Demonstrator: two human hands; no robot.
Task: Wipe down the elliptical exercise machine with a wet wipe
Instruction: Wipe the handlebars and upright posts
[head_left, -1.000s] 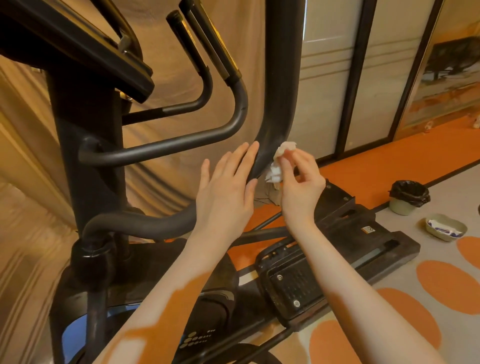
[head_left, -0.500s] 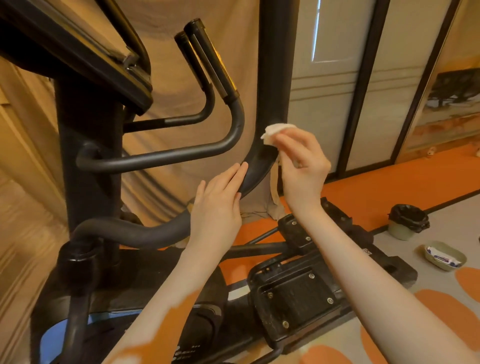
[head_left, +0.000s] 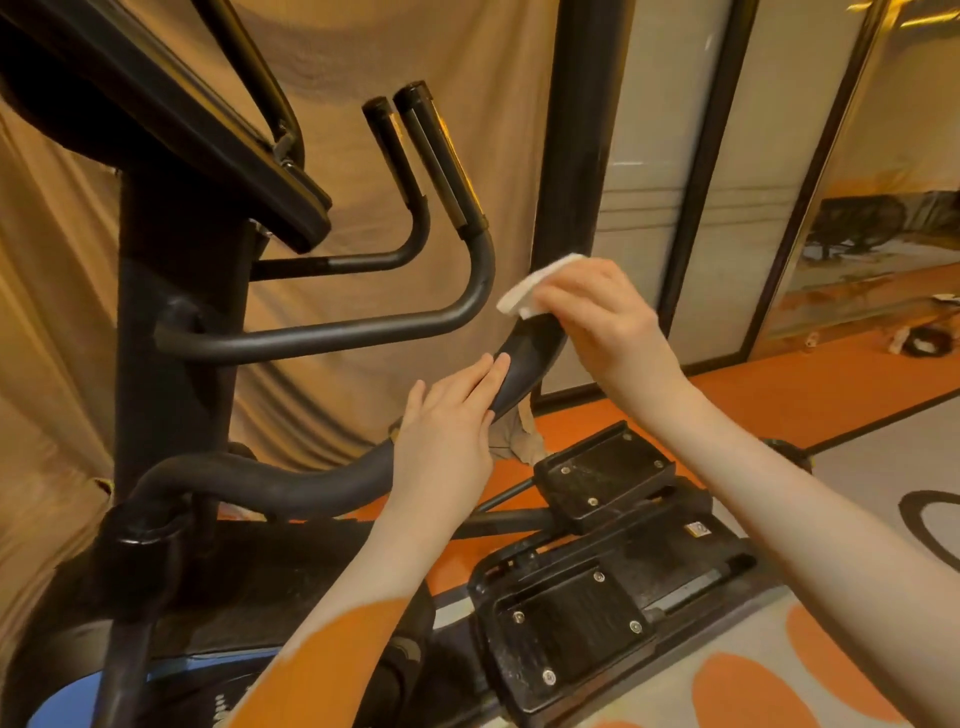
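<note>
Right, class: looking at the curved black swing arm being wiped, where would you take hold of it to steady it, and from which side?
Grip the swing arm on its low, near-level stretch below the bend, coming from above and the near side. It is round there, so fingers should wrap it, and it lies clear of the wet wipe that the right hand presses higher up. The left hand rests flat beside that stretch.

right hand (head_left: 602, 317) presses wet wipe (head_left: 524, 288) on elliptical arm (head_left: 524, 364); left hand (head_left: 447, 431) steadies it.
</note>
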